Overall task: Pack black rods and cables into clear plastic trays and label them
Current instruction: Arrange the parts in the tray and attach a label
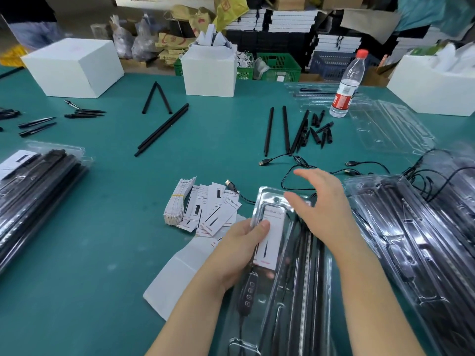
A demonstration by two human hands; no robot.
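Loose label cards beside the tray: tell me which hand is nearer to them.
Left. The left hand grips the tray's left edge, right beside the loose label cards. The right hand hovers open over the tray's top, farther right.

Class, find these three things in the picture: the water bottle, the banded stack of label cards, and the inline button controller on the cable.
water bottle (345, 91): head view, on its red-and-white label.
banded stack of label cards (177, 202): head view, on the stack's edge.
inline button controller (248, 291): head view, on its row of buttons.

Left hand gripping, right hand spread.
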